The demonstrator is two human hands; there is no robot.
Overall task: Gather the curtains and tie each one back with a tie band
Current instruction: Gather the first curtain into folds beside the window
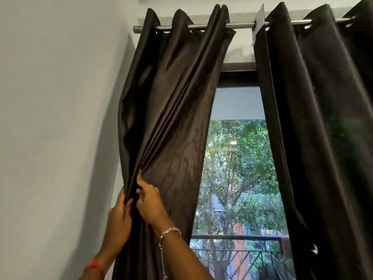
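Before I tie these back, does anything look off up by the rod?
Yes: a white flap sticks up at the right curtain's inner top corner, on the rod, stark against the dark fabric. Unclear what it is.

Rod (240, 25) runs across the top w/ both curtains hung on it: left curtain (173, 102) next to the wall (60, 118), right curtain (323, 118) far right, window (238, 158) btwn them. Left hand (119, 215) & right hand (149, 201) grip left curtain's lower folds, side by side. Railing (236, 237) behind the glass, low.
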